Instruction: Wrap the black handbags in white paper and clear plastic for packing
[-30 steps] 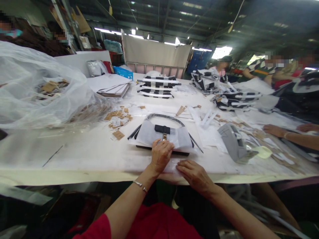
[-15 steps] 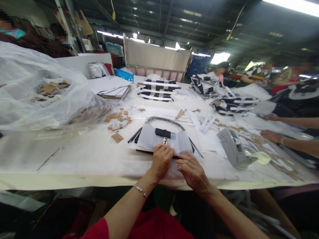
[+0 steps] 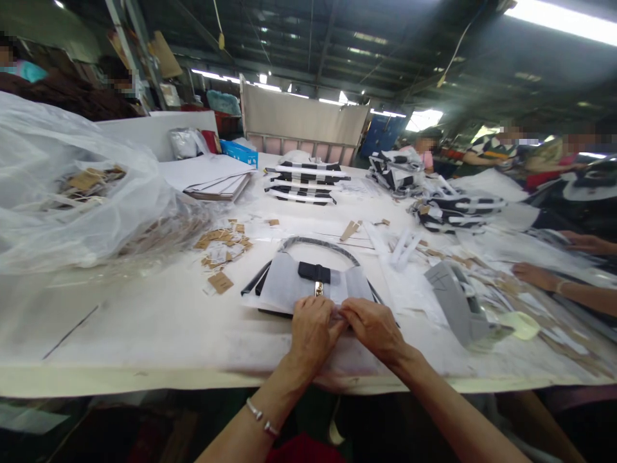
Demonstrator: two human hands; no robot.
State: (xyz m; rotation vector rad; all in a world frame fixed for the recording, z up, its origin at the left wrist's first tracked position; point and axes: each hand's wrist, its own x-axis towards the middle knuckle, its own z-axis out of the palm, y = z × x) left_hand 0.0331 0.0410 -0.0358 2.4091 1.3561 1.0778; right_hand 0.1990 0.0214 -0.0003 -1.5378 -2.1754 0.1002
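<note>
A left hand [image 3: 313, 329] and a right hand [image 3: 375, 323] work side by side at the near edge of a bag [image 3: 307, 271], just below the centre of the frame on a pale surface [image 3: 178, 344]. White paper [image 3: 284, 283] already covers most of the bag's front, and the arched handle [image 3: 332, 241] appears wrapped; the gold clasp [image 3: 319, 289] is bare. The paper's lower edge, under the fingers, looks like the part left unfinished. Both hands are narrow, fingers curled close; whether they grip the paper cannot be told. Banded bundles [image 3: 308, 172] lie upper centre.
</note>
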